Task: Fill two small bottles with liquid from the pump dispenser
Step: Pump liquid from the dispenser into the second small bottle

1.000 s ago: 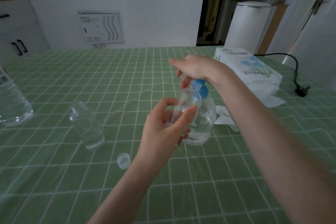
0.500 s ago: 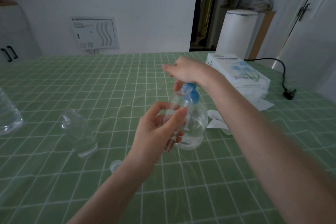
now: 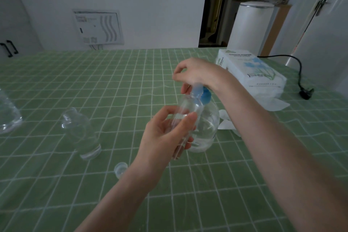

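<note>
My left hand (image 3: pixel 165 137) grips a small clear bottle (image 3: pixel 188 113), tilted with its mouth up against the blue spout of the pump dispenser (image 3: pixel 205 126). The dispenser is a round clear bottle with liquid in its lower part, standing on the green checked tablecloth. My right hand (image 3: pixel 195 73) rests on top of the blue pump head, fingers bent over it. A second small clear bottle (image 3: pixel 81 133) stands uncapped to the left. Its clear cap (image 3: pixel 120 169) lies on the cloth near my left wrist.
A large clear bottle (image 3: pixel 8 117) shows at the left edge. A white tissue pack (image 3: pixel 250 71) and loose tissues (image 3: pixel 227 124) lie right of the dispenser. A black cable with plug (image 3: pixel 306 93) lies at the far right. A white bin (image 3: pixel 250 28) stands beyond the table.
The view has shifted slightly; both hands keep the same hold, with the small bottle still at the spout and my right hand still on the pump head.
</note>
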